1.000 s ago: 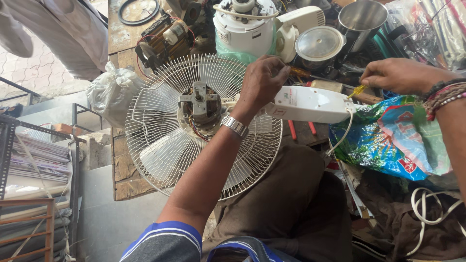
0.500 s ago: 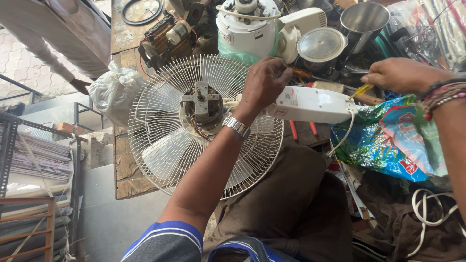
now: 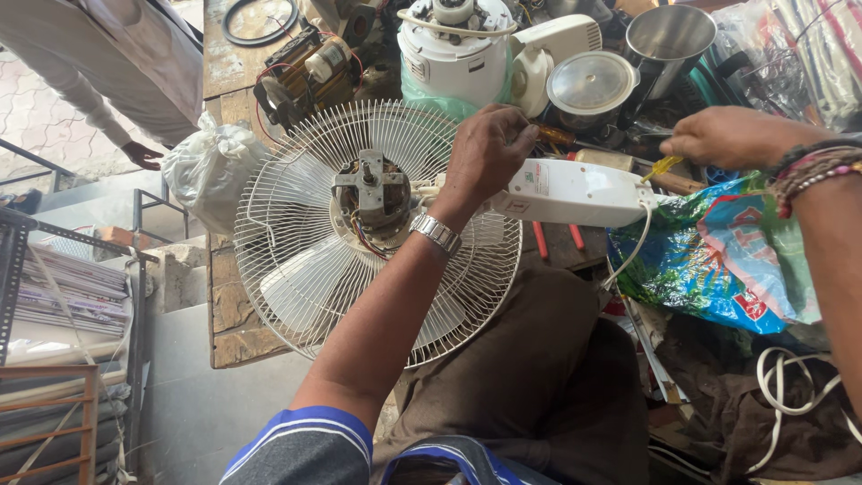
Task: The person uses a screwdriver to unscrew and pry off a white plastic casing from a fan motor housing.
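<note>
Fan [image 3: 359, 233] lay on its back across our lap and the edge of the wooden bench [image 3: 235, 332], its wire guard up and the bare motor [image 3: 373, 193] showing at the centre. Our left hand [image 3: 485, 153] rested on the guard's rim, fingers curled around what seemed to be a screwdriver handle [image 3: 552, 136]. Our right hand [image 3: 727, 136] hovered above the fan's white base [image 3: 575, 190], fingers pinched together near a yellow tool [image 3: 663, 166]; whether it gripped the tool we could not tell.

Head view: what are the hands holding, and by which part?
Left hand grips the table fan where its wire guard meets the white neck. Right hand pinches something yellow; unclear what.
</note>
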